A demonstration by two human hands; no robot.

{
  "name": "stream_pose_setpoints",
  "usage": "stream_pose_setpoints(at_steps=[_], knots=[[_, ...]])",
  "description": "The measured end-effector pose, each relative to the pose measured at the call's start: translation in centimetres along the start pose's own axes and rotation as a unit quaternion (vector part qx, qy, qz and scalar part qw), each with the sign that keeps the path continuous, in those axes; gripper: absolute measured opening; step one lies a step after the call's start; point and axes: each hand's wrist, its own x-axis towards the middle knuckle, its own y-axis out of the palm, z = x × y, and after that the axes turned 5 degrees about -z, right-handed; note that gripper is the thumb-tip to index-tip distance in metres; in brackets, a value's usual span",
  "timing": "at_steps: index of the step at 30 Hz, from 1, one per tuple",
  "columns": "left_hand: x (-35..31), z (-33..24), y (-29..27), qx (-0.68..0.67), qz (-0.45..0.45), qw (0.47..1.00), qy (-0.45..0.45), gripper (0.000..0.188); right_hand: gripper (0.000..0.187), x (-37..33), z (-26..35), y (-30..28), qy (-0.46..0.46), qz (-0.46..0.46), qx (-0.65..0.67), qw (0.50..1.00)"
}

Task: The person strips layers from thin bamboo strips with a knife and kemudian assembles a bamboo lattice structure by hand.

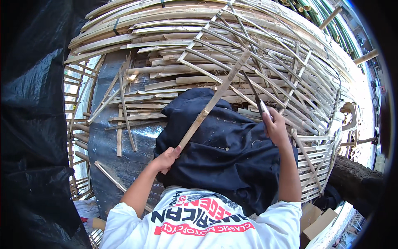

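Observation:
My left hand [166, 159] is closed round the near end of a flat bamboo strip [208, 108]. The strip slants up and away to the right, over the dark cloth [232, 143] that covers my lap. In my right hand [277, 126] is a knife [258, 98] with a long, narrow, dark blade, its handle partly hidden by my fingers. The blade points up and to the left, its tip close to the strip's far part. Whether blade and strip touch, I cannot tell.
Split bamboo lengths [166, 74] lie piled ahead, with a lattice frame [203, 31] of thin slats on top. Loose strips [123, 108] rest on a dark sheet [143, 143] at left. A slatted panel [313, 159], a log [356, 178] and a cardboard box [317, 224] are at right.

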Motion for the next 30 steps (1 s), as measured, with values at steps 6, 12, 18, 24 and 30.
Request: stream_pose_setpoints(at_steps=[6,12,18,24,30], knots=[[1.9,0.6,-3.0,-0.059,0.178,0.974,-0.13,0.087,0.027,-0.7,1.8,3.9,0.01,0.148,0.148,0.978],[3.1,1.9,-3.7,-0.085,0.207,0.961,-0.16,0.085,0.038,0.6,-0.5,1.5,-0.004,0.071,0.186,0.98],[3.7,1.4,-4.6,-0.108,0.271,0.941,-0.171,0.08,0.046,-0.9,-2.2,1.6,0.112,0.114,0.202,0.966],[4.2,1.5,-4.6,-0.124,0.278,0.936,-0.179,0.078,0.048,0.1,-1.6,1.5,0.138,0.097,0.277,0.946],[4.1,0.4,-5.0,-0.109,0.281,0.933,-0.195,0.077,0.049,0.2,-3.5,1.0,0.086,0.159,0.203,0.962]])
